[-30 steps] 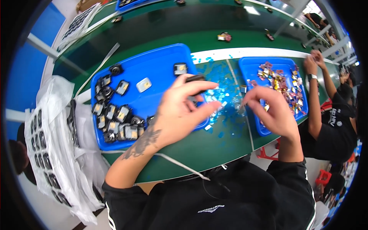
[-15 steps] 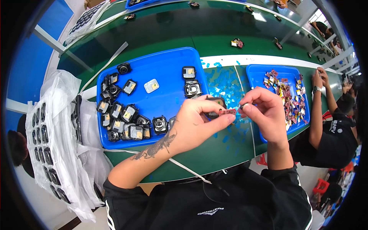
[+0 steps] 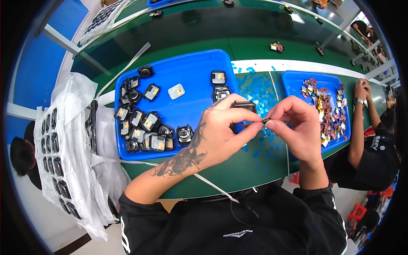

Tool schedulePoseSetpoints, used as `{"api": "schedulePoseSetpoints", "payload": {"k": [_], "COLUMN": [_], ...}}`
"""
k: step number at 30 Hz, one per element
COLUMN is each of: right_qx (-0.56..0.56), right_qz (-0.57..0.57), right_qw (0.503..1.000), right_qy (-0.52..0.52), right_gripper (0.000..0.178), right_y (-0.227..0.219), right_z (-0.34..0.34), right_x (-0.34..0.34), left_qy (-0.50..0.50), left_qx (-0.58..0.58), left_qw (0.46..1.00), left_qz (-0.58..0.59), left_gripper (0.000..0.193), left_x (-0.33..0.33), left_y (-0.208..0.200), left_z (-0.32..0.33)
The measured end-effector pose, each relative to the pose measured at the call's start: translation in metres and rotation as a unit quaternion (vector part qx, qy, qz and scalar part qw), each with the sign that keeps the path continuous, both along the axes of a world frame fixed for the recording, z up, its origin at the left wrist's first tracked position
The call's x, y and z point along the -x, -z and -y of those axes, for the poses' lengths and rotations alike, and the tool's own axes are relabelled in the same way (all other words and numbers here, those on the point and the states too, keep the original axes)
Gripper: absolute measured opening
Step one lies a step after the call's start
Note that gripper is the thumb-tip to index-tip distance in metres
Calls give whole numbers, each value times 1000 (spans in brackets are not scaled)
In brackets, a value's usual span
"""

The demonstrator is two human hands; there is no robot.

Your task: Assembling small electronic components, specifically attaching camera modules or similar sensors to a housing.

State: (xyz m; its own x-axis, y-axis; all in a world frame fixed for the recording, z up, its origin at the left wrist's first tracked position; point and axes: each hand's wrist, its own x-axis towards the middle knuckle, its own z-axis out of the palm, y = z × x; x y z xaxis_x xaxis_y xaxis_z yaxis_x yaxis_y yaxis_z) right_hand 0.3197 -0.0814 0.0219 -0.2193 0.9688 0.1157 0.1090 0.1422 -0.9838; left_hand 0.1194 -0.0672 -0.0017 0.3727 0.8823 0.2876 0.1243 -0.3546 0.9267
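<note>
My left hand (image 3: 227, 131) is closed, with a black watch case (image 3: 245, 104) showing behind its index finger, apparently held by the curled fingers. Its thumb and index fingertips also pinch at a small dark piece (image 3: 265, 120). From the other side, the thumb and forefinger of my right hand (image 3: 297, 131) are closed on the same piece. The fingertips of both hands nearly meet, so most of the piece is hidden. Left of my hands, several black watch cases (image 3: 150, 121) lie in a blue tray (image 3: 191, 123), along with a pale square part (image 3: 176, 91).
At right, a second blue tray (image 3: 293, 78) contains small red and yellow circuit parts (image 3: 325, 106). Blue film scraps (image 3: 257, 91) litter the green table (image 3: 221, 178). White plastic-wrapped trays (image 3: 76, 148) of watch parts stand at left. A co-worker's forearm (image 3: 358, 127) is at far right.
My hands have come together, fingertips now meeting at the small dark piece. The red circuit board seen at my left fingertips is now mostly hidden. The whole view has shifted slightly.
</note>
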Motion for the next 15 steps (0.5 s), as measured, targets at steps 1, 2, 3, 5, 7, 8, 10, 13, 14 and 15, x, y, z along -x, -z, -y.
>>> {"api": "schedulePoseSetpoints", "payload": {"k": [1,2,3,5,7,8,10,13,14,15], "right_qx": [2,3,-4,-12,-154,-155,-273,-186,-98,-85], "right_qz": [5,4,9,13,149,150,213,195,182,257], "right_qw": [1000,1000,1000,999,973,973,936,962,976,958], "right_qy": [5,5,20,34,89,87,60,49,75,95], "right_gripper": [13,13,13,14,16,16,17,16,15,17], "right_y": [0,1,2,5,8,7,5,16,19,18], "right_z": [0,1,1,-1,-2,-1,4,16,17,12], "right_x": [1,3,6,10,14,17,20,8,3,0], "left_qy": [-8,-16,-16,-26,-33,-39,-41,-35,-29,-30], "left_qx": [-8,-16,-16,17,13,9,30,128,208,206], "left_qw": [1000,1000,1000,1000,999,999,998,989,974,974], "left_qz": [-9,-18,-18,-5,4,13,24,60,83,85], "left_gripper": [16,15,15,14,15,15,15,14,14,14], "left_x": [-1,-1,-2,-4,-5,-4,-2,-1,-1,-1], "left_y": [1,2,3,4,7,8,7,2,2,3], "left_z": [0,1,1,2,1,1,1,0,0,0]}}
